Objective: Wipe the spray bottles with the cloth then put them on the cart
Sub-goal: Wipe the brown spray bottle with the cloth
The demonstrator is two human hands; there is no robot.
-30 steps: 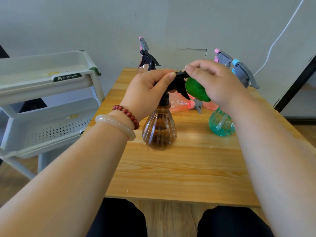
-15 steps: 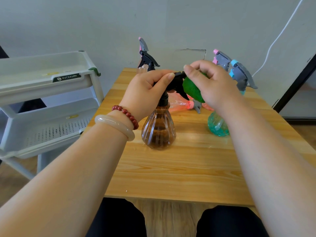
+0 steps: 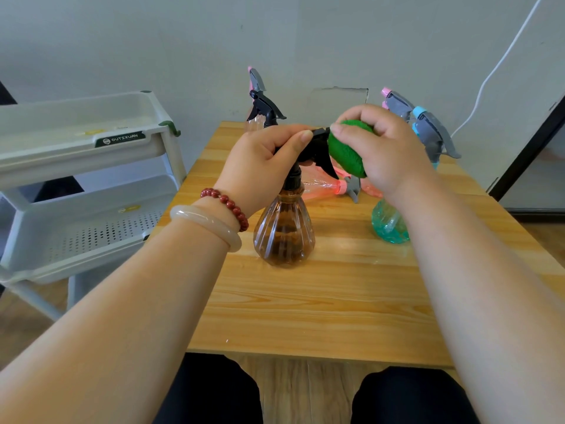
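The brown spray bottle (image 3: 284, 237) stands upright on the desk (image 3: 305, 307) at the centre of the frame, and the step in hand appears to be wiping its black trigger head. The left grip (image 3: 260, 166) curls round that head to steady it. The right grip (image 3: 388, 154) pinches the bunched green cloth (image 3: 347, 151) against the nozzle end. The next move likely calls for drawing the cloth down the ribbed body, then carrying the bottle to the cart (image 3: 76, 142) at the upper left.

Wall (image 3: 153, 41): pale grey, with a patched square (image 3: 339, 102) low behind the table.
Table (image 3: 305, 301): light wood, set against the wall.
Floor (image 3: 293, 390): brown wood boards.
Cable (image 3: 496, 68): white, climbing the wall at right.
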